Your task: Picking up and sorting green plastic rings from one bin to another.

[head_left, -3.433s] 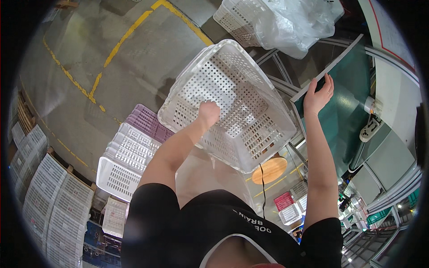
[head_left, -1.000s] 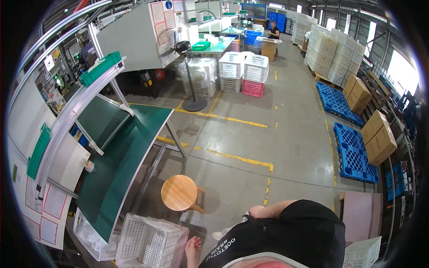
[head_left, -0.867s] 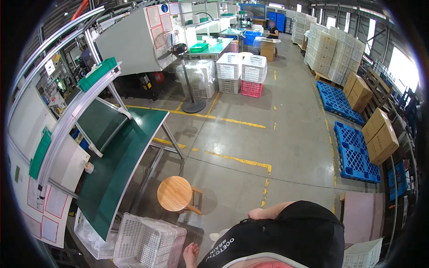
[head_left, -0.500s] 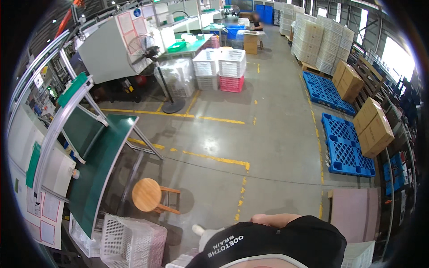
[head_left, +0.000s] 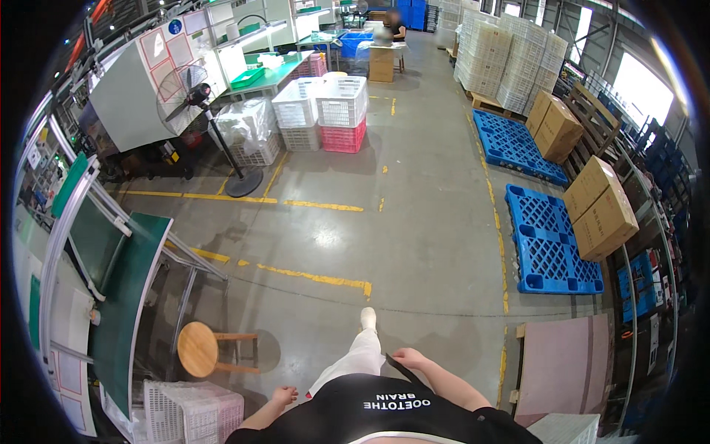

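The right hand (head_left: 409, 358) is staying close to a dark strip (head_left: 401, 368) in front of the black shirt (head_left: 333, 418), lower middle of the frame; whether its grip is closing on that strip, I cannot tell. The left hand (head_left: 283, 397) is hanging with loosely curled fingers, lower left of centre, nothing showing in it. A white shoe (head_left: 368, 318) is pointing up the frame. The white basket (head_left: 166, 414) is standing at the lower left; the left hand was reaching over it a few seconds ago, but now neither hand is touching it, so handling of it is apparently pausing. A wooden stool (head_left: 197, 349) is standing just above it, with the green tabletop (head_left: 122, 318) running up the left side. Farther off, a blue pallet (head_left: 555, 240) is lying at the right, a fan (head_left: 196, 96) is standing upper left, and a co-worker (head_left: 398, 31) is sitting top centre
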Demonstrator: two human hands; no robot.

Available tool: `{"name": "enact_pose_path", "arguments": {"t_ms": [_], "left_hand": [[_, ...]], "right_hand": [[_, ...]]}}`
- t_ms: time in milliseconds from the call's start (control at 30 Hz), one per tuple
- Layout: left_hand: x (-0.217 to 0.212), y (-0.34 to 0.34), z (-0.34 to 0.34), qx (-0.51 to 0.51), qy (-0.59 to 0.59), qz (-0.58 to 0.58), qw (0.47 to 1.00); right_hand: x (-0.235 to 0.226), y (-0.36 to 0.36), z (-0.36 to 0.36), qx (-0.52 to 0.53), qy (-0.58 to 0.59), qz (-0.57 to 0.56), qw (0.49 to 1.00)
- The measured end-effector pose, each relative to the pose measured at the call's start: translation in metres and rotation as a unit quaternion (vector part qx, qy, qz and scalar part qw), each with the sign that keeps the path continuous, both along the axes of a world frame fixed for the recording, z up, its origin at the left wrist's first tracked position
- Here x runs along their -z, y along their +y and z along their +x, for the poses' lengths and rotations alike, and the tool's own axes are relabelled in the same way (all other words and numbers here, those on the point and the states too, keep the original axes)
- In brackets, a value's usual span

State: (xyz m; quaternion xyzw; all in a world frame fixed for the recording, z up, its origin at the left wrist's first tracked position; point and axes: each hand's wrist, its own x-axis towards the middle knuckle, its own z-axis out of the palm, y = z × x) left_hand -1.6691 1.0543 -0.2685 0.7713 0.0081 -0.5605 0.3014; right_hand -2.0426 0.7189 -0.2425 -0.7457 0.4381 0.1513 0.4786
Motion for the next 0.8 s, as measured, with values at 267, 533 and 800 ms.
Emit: {"name": "enact_pose_path", "arguments": {"t_ms": [267, 533, 800], "left_hand": [[0.017, -0.275, 0.078, 0.4, -0.114, 0.025, 0.909], [-0.004, -0.664, 0.141, 0.107, -0.118, -0.221, 0.962], [-0.083, -1.002, 0.095, 0.256, -0.028, -0.234, 0.938]], "right_hand": [[-0.03, -0.228, -0.03, 0.19, 0.013, -0.11, 0.975], [-0.012, -0.376, -0.137, 0.501, 0.123, -0.068, 0.854], [-0.053, -0.533, -0.043, 0.404, 0.115, 0.073, 0.905]]}}
